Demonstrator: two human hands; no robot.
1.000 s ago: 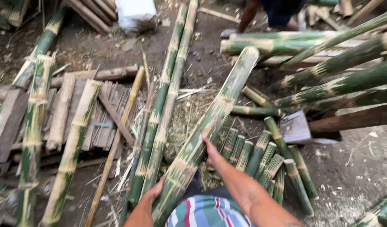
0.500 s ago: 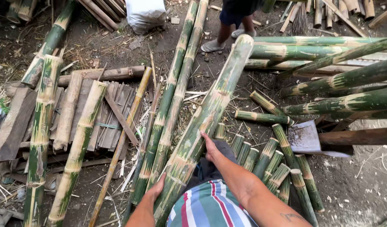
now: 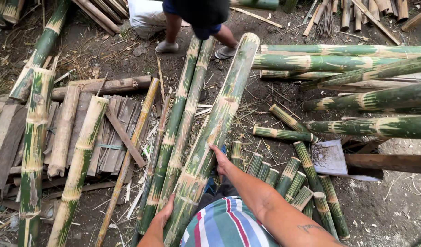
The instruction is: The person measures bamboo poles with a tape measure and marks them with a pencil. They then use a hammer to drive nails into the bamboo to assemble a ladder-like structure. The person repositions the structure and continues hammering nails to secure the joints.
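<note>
My left hand [image 3: 163, 215] and right hand [image 3: 221, 160] both grip the long bamboo pole [image 3: 215, 128]. It is green with pale rings and brown streaks, slanting up beside two thinner bamboo poles [image 3: 183, 119].

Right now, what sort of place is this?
Probably an outdoor bamboo-working yard: bare dirt ground, long green bamboo poles, short cut bamboo sections, and both hands on one thick bamboo pole.

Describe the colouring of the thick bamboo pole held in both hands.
Thick bamboo pole: mottled green with pale tan bands at nodes; head view.
</note>
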